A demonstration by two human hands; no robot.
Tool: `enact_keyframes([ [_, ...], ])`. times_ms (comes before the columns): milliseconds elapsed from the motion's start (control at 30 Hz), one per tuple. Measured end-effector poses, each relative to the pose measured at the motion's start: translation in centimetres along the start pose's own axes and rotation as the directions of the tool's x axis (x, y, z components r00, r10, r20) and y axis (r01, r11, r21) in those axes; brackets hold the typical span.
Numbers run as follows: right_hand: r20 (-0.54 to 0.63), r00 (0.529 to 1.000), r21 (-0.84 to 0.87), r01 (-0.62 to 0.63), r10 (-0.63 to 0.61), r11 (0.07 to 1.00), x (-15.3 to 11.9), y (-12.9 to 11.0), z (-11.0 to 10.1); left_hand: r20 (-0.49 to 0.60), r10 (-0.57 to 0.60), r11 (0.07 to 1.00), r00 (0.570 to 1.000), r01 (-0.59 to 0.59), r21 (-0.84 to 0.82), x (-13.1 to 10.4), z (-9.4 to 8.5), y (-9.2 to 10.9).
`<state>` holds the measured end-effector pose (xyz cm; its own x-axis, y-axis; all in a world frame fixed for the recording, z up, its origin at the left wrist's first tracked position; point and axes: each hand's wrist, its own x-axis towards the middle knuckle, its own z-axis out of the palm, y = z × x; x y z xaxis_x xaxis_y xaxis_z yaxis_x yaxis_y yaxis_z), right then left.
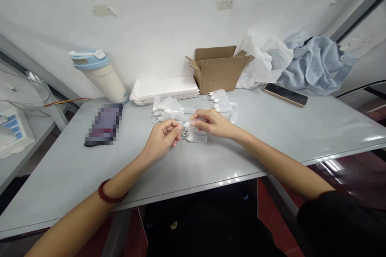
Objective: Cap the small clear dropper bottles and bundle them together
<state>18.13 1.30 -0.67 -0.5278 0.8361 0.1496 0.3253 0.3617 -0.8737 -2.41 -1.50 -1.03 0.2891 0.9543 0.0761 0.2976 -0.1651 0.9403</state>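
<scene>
My right hand [211, 123] pinches a small clear plastic tube [187, 125] by its white capped end, just above the table. Against that cap, my left hand [165, 135] is closed, thumb and forefinger pressed together at the tube's thin white string loop [183, 131]; its other fingers curl inward. Right below the hands lies another capped tube [197, 139] with a loop. Behind my left hand is a loose pile of similar tubes [169, 108]. A second group of tubes [220, 100] lies beyond my right hand, which partly hides the tubes under it.
A cream tumbler [105, 80] with a blue lid, a stack of white flat sheets [165, 88] and an open cardboard box [221, 72] line the wall. Rightward are a white plastic bag [263, 58], blue cloth [322, 64] and a phone [286, 94]. A blurred-out dark item [105, 124] lies left.
</scene>
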Motion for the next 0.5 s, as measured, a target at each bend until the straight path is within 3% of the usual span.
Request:
enact_keyframes([
  [267,-0.012,0.999,-0.029,0.038,-0.038,0.999,0.1,0.0,-0.1,0.009,-0.014,0.999,1.000,0.014,-0.032,0.0,0.1,0.2],
  [500,-0.011,0.999,0.073,0.037,-0.036,0.997,0.0,-0.6,-0.9,0.063,-0.093,0.953,0.994,0.107,-0.284,0.9,-1.1,0.2],
])
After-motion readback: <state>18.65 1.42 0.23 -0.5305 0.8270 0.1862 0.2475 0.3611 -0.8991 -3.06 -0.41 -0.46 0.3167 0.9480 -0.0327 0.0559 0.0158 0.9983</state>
